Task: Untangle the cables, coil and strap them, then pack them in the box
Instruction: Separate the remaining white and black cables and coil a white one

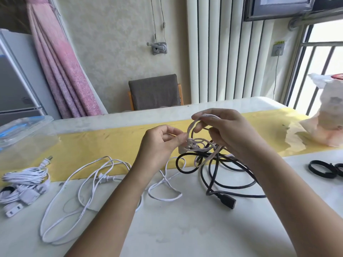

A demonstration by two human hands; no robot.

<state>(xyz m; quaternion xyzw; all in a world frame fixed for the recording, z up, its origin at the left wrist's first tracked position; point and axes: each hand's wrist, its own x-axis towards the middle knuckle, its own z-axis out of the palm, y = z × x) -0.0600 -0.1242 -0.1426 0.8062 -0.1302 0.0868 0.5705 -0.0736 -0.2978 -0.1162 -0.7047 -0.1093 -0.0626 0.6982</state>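
Table [185,229]: pale, crossed by a yellow runner [92,143].
Box [24,127]: clear plastic, set at the far left edge.
White cable [104,177]: thin, sprawled in loose loops left of centre and knotted with the black cable [226,200] at centre. Its print is too small to be read.
Right hand [228,130]: raised, fingers curled round a white loop.
Left hand [161,140]: a white strand is pinched at the knot.
Straps [320,175]: black rings, laid at right.

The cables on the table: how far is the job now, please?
Done: one white bundle lies coiled at the left edge, apparently strapped. In hand: the left hand and right hand grip the white cable where it knots with the black cable. Left: free both, coil them, use the black straps, and fill the clear box, where I see no cable.
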